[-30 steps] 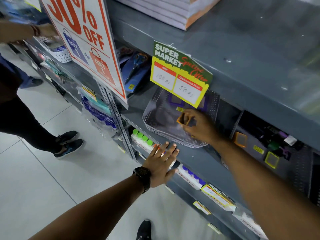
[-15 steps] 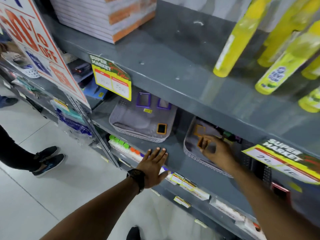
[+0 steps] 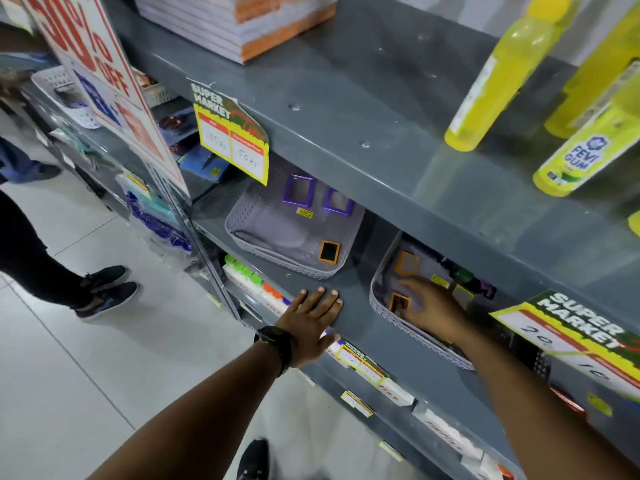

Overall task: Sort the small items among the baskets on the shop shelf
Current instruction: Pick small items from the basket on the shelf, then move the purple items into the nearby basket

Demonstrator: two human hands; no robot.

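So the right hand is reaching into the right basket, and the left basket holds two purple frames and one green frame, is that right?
Not quite. The head view shows the right hand in the right basket, and the left basket does hold two purple frames, but its third frame is an orange frame, not green.

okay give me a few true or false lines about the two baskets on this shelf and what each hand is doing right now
1. The left hand lies flat on the shelf edge. True.
2. The right hand is in the left basket. False: it is in the right basket.
3. Two purple frames sit in the left basket. True.
4. The left basket holds no orange frame. False: one orange frame lies near its front right corner.
5. Yellow bottles stand on the shelf above. True.
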